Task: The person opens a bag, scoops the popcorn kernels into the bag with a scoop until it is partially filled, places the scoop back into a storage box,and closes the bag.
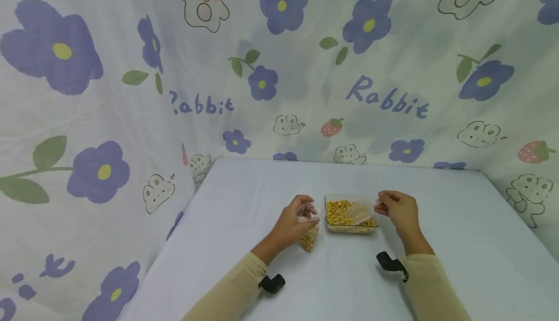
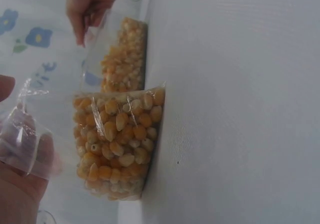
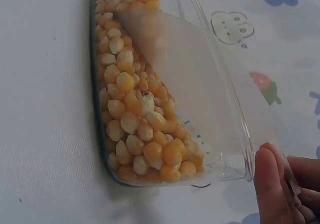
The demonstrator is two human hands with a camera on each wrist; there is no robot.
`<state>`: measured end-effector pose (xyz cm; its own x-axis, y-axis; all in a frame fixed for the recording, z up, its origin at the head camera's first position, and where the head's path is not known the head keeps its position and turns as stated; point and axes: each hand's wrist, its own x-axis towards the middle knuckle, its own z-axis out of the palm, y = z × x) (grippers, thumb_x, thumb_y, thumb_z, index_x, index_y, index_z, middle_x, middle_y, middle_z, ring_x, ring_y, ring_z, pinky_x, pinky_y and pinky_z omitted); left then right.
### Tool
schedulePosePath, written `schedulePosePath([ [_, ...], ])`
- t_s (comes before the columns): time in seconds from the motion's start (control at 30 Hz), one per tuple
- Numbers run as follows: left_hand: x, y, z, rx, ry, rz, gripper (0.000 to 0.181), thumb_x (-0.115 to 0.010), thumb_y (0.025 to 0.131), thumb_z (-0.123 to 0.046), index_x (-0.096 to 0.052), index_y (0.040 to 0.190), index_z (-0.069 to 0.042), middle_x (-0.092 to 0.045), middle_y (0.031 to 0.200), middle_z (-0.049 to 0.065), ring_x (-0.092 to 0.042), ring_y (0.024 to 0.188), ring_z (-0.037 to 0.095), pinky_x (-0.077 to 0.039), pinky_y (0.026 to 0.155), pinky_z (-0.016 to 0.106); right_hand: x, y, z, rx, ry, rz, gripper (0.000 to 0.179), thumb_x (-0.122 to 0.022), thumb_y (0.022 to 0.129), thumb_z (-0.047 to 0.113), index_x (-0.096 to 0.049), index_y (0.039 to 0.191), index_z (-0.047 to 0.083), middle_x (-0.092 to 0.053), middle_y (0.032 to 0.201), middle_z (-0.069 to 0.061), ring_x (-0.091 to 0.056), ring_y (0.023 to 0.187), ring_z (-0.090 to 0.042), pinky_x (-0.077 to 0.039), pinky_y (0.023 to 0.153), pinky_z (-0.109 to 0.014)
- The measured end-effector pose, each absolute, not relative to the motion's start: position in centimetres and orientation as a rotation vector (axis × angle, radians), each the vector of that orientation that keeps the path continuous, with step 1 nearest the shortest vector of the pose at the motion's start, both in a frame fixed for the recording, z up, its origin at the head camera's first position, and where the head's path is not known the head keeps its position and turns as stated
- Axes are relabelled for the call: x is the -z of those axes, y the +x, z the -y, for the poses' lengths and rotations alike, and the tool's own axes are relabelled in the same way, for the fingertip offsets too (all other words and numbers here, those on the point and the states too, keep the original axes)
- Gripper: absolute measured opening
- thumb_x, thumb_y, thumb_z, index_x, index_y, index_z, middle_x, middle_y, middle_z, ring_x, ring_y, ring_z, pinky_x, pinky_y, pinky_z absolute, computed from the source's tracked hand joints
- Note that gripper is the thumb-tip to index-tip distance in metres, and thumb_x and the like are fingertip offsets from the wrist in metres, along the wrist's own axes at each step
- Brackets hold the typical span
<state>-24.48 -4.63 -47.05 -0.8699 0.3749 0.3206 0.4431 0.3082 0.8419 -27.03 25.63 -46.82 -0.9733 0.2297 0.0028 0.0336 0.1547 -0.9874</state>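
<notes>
My left hand [image 1: 290,221] holds a clear plastic bag [image 2: 117,139] by its upper part, thumb and fingers curved around the mouth. Yellow corn kernels fill the bag's lower part, which sits on the table. Just to its right stands a clear rectangular glass container [image 1: 353,230] with more corn kernels [image 3: 130,119] in it. Between thumb and fingers, my right hand [image 1: 399,209] pinches the end of a translucent white plastic scoop [image 1: 360,213] at the container's right rim. The scoop's wide blade slants down into the container, its lower edge among the kernels.
A white cloth-like cover lies over the table [image 1: 244,190]. Behind and to the left hangs a white curtain [image 1: 305,93] printed with purple flowers and rabbits. Black wrist mounts [image 1: 272,283] stick out from both sleeves.
</notes>
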Motion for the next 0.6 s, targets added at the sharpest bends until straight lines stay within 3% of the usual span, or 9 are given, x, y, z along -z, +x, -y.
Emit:
schedulePosePath([
  [0.6,47.3,-24.5,4.55,1.639,-0.759,2.494,0.042,-0.072,0.09,-0.014,-0.048,0.123,-0.019,-0.064,0.1,-0.006,-0.057,0.088,0.012,-0.049,0.077,0.03,47.17,-27.23,-25.24,-2.144,-0.277,2.231,0.038,-0.054,0.101,0.009,-0.049,0.129,-0.016,-0.066,0.091,-0.014,-0.069,0.073,-0.014,-0.055,0.072,-0.029],
])
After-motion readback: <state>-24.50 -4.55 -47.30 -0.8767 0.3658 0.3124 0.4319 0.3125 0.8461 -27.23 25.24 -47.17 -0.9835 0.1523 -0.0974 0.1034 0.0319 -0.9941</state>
